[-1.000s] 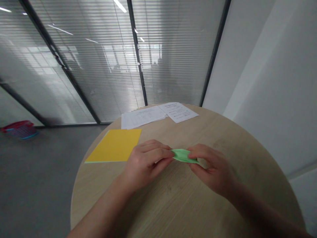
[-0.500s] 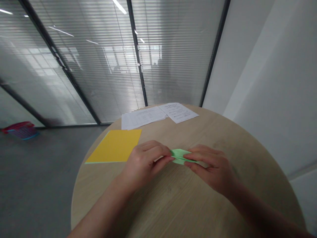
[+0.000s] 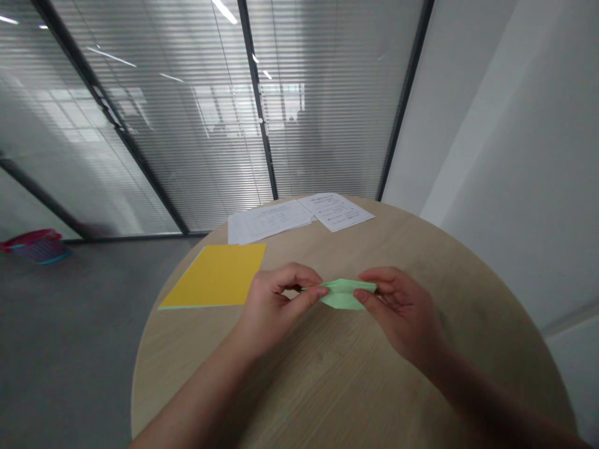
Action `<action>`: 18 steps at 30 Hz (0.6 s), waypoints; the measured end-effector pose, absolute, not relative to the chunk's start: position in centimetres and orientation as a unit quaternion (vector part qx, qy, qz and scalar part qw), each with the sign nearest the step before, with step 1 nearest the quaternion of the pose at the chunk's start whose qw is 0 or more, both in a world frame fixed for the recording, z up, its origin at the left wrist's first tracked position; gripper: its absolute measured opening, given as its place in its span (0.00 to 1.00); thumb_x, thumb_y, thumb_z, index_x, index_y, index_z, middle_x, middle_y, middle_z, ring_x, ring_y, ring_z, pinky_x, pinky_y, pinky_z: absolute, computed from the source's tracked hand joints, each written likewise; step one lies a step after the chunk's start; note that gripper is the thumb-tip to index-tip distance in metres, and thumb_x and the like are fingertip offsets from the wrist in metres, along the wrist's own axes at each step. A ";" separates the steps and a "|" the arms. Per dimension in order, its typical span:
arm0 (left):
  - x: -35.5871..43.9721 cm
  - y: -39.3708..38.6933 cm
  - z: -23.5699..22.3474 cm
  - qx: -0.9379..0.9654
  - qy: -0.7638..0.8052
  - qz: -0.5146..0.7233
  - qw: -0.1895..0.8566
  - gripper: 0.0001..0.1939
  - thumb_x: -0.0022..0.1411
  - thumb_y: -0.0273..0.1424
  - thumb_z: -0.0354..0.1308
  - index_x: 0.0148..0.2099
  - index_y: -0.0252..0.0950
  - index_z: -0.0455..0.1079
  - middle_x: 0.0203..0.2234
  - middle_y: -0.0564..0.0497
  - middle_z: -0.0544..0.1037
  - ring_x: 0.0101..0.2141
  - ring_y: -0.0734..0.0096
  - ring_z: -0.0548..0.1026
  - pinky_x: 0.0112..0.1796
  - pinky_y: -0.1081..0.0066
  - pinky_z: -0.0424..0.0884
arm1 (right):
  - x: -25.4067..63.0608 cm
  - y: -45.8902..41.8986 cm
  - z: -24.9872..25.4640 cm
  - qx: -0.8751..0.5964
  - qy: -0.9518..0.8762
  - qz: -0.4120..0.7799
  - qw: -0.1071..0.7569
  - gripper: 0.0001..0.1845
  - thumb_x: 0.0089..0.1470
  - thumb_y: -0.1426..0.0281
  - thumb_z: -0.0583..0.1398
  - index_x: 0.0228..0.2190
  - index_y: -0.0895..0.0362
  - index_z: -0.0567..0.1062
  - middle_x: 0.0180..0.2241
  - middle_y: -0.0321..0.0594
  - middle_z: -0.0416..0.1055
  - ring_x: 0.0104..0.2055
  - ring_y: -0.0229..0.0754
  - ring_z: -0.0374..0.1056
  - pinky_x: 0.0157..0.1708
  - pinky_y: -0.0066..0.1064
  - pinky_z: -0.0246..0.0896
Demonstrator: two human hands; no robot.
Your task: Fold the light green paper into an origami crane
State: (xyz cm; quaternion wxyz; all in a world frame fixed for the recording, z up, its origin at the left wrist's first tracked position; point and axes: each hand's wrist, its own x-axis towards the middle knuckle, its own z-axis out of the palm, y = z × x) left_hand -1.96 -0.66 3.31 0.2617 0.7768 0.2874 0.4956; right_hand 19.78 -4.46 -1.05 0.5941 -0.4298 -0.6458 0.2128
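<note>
A small piece of folded light green paper (image 3: 343, 294) is held between my two hands over the middle of the round table. My left hand (image 3: 281, 300) pinches its left end, thumb in front and fingers behind. At the other end, my right hand (image 3: 400, 307) grips the paper with the thumb pressed on its near face and the fingers at the back. The paper is tilted, so a broad creased face shows. Parts of both ends are hidden by the fingers.
Yellow paper (image 3: 219, 274), with a green edge under it, lies on the wooden table (image 3: 318, 386) at the left. White printed sheets (image 3: 271, 221) lie at the far edge. A red and blue basket (image 3: 37, 247) stands on the floor, left. Blinds-backed glass and a white wall enclose the table.
The green paper has turned so that its near face shows more, and the open slit along its middle is out of sight. Both hands have shifted their pinch, thumbs now on the front.
</note>
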 end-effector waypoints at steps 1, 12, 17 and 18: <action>-1.9 -0.7 3.2 0.774 0.285 0.499 0.264 0.04 0.60 0.25 0.68 0.39 0.36 0.79 0.25 0.53 0.84 0.26 0.75 0.81 0.28 0.82 0.73 | 19.7 -4.5 -1.1 -0.438 -0.629 0.243 0.595 0.12 0.57 0.67 0.66 0.44 0.51 0.79 0.32 0.38 0.81 0.30 0.38 0.78 0.30 0.25 0.73; -1.9 -0.4 3.0 0.743 0.306 0.486 0.342 0.10 0.65 0.31 0.63 0.48 0.36 0.79 0.29 0.51 0.84 0.27 0.75 0.79 0.30 0.79 0.74 | 19.1 -4.0 -0.6 -0.468 -0.535 0.362 0.603 0.13 0.52 0.60 0.68 0.35 0.56 0.82 0.30 0.41 0.81 0.30 0.39 0.77 0.31 0.26 0.72; -1.0 0.0 2.3 0.644 0.295 0.481 0.517 0.14 0.63 0.38 0.65 0.46 0.35 0.78 0.32 0.49 0.83 0.29 0.72 0.78 0.33 0.74 0.75 | 19.1 -3.7 -0.5 -0.478 -0.486 0.360 0.637 0.14 0.50 0.60 0.69 0.32 0.58 0.79 0.22 0.38 0.77 0.21 0.34 0.69 0.20 0.22 0.65; -0.7 -0.1 2.1 0.643 0.297 0.458 0.537 0.13 0.61 0.38 0.67 0.44 0.34 0.78 0.32 0.49 0.82 0.30 0.72 0.77 0.32 0.74 0.74 | 19.0 -3.7 -0.5 -0.477 -0.485 0.359 0.639 0.14 0.49 0.60 0.69 0.32 0.58 0.78 0.22 0.37 0.76 0.21 0.34 0.69 0.20 0.22 0.64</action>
